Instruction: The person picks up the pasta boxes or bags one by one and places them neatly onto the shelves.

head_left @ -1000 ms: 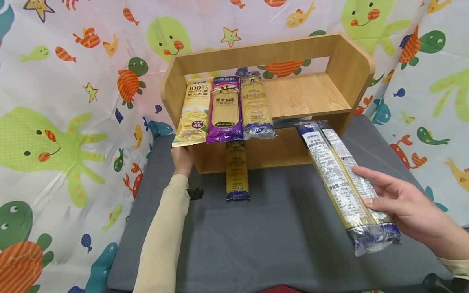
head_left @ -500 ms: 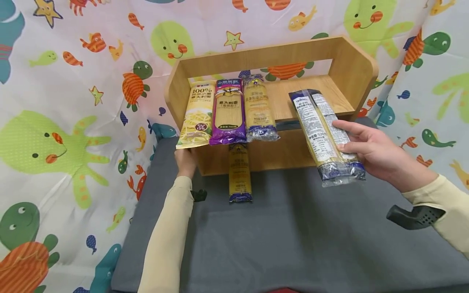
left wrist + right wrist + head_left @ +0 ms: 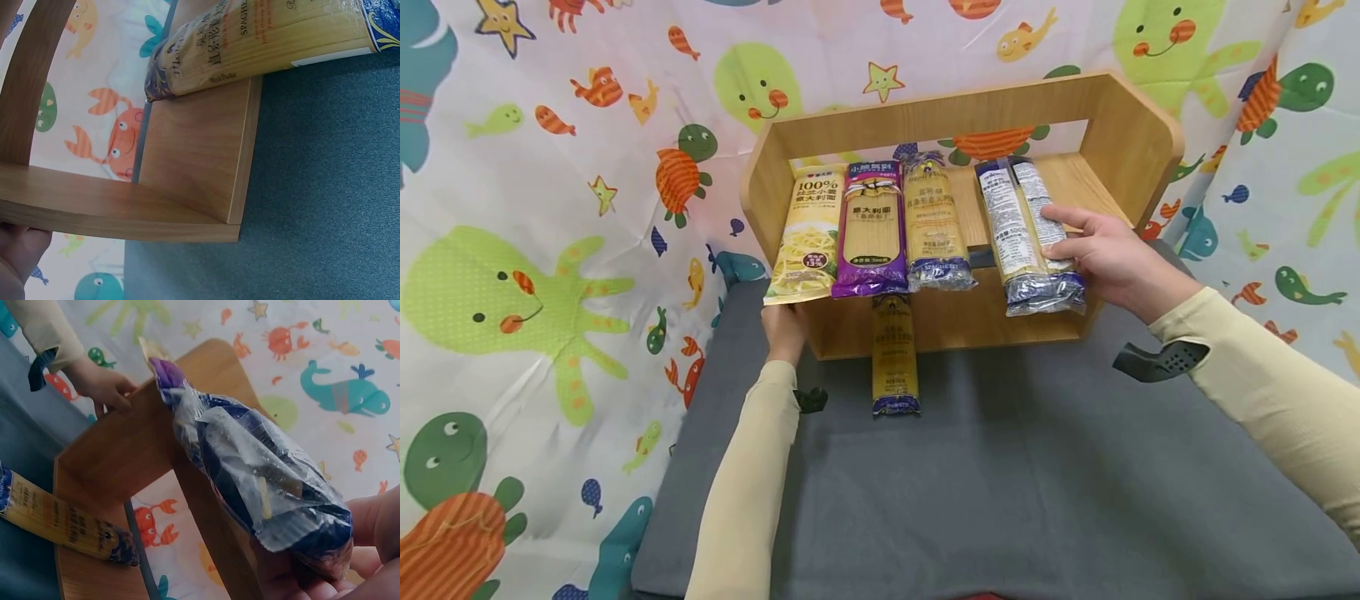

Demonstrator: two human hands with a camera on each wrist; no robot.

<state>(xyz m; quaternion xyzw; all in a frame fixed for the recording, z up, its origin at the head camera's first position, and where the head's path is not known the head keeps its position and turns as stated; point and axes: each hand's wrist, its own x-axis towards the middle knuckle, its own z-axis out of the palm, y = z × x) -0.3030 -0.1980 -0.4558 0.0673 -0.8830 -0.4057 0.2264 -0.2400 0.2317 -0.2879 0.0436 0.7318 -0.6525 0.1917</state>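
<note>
My right hand (image 3: 1108, 258) pinches a spaghetti packet (image 3: 1022, 225) with blue ends and a white label, thumb and fingers at its right side. The packet slants over the upper board, right of three pasta packets lying there: a yellow one (image 3: 808, 233), a purple one (image 3: 871, 225) and a clear one with a blue end (image 3: 934, 221). Its crinkled near end (image 3: 281, 506) fills the middle of the right wrist view. My left hand (image 3: 784, 332) grips the side panel of the wooden shelf (image 3: 125, 212); its fingers curl at the panel's edge in the right wrist view.
Another spaghetti packet (image 3: 895, 358) lies on the lower level, jutting out over the grey cloth (image 3: 970, 500). The shelf's right side panel (image 3: 1131, 150) rises beyond the held packet. A curtain with sea animals (image 3: 580, 167) hangs behind and at the sides.
My right hand has carried the spaghetti packet up and left, from in front of the shelf to over the upper board beside the other packets. My left hand stays on the side panel.
</note>
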